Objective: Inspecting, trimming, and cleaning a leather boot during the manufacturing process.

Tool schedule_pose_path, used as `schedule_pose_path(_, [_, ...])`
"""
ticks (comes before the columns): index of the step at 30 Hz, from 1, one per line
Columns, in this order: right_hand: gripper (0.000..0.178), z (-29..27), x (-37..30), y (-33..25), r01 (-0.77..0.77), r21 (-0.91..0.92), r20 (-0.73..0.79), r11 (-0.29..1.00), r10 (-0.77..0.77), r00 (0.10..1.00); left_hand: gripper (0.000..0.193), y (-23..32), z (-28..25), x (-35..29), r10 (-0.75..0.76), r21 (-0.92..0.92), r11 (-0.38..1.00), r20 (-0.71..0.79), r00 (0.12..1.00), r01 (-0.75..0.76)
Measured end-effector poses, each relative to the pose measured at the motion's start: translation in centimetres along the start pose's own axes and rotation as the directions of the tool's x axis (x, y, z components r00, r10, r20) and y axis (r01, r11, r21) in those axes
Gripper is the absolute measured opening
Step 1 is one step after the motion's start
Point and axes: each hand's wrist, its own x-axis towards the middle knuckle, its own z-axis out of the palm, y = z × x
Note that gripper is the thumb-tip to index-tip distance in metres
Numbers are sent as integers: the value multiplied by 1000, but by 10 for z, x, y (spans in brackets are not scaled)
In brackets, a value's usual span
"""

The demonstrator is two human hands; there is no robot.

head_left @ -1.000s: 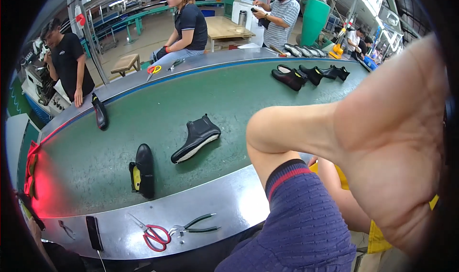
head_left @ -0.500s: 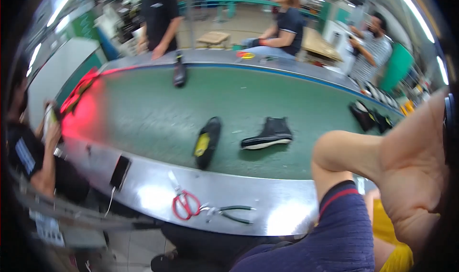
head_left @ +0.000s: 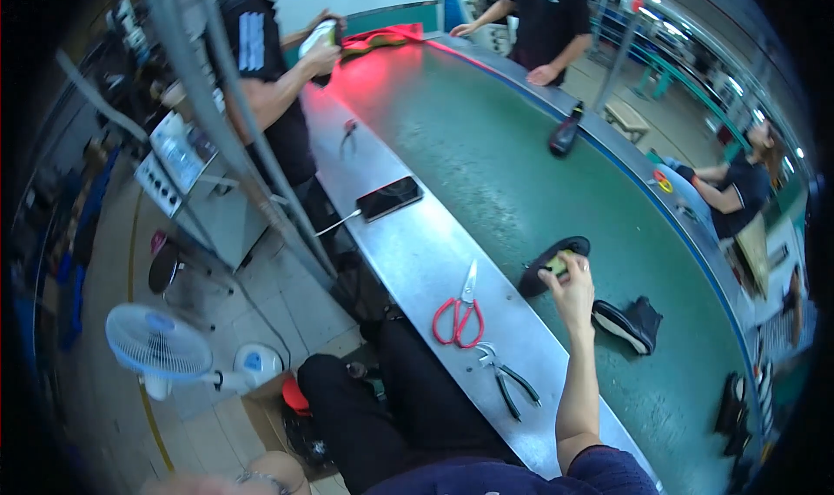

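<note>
A black shoe (head_left: 537, 276) with a yellow-green patch lies on the green conveyor belt. My right hand (head_left: 572, 288) reaches over the metal edge, its fingers closed on the shoe at this patch. Beside that hand, toward me, a black ankle boot (head_left: 641, 325) with a white sole lies on its side. Red-handled scissors (head_left: 458, 321) and dark-green-handled pliers (head_left: 504, 382) rest on the metal edge. Low at the left, part of my left hand (head_left: 195, 485) shows, blurred, near a wrist with a bracelet; its fingers are cut off by the picture's rim.
A phone (head_left: 389, 199) on a white cable and another small tool (head_left: 349, 135) lie farther along the metal edge (head_left: 417, 234). More dark footwear (head_left: 565, 134) sits on the belt. A co-worker at the left holds a shoe (head_left: 323, 50). A fan (head_left: 159, 343) stands on the floor.
My view has swung left and down. My right hand, formerly raised close before the camera, now reaches onto the belt and has taken hold of the black shoe.
</note>
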Motion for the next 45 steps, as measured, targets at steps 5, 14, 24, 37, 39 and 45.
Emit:
schedule_pose_path(5, [22, 46, -7, 32, 129, 45, -94, 991, -124, 988, 21, -67, 54, -19, -752, -13, 657, 66, 656, 754])
schedule_pose_path(14, [16, -8, 48, 26, 6, 477, -129, 879, 64, 990, 12, -77, 71, -32, -523, -552, 734, -88, 848, 395])
schedule_pose_path(24, [22, -82, 18, -181, 39, 672, 216, 740, -246, 945, 85, -121, 16, -13, -488, 444, 831, 291, 823, 335])
schedule_pose_path(37, [22, 36, -39, -302, -474, 654, 751, 590, -586, 306, 114, -123, -44, -132, -620, 565, 624, -62, 782, 540])
schedule_pose_path(39, [20, 47, -55, -301, -495, 712, 689, 497, -630, 359, 114, -113, -48, -146, -635, 376, 655, -197, 747, 656])
schedule_pose_path(45, [27, 47, -91, -256, -448, 746, 656, 493, -661, 365, 117, -100, -61, -163, -674, 448, 570, -223, 704, 688])
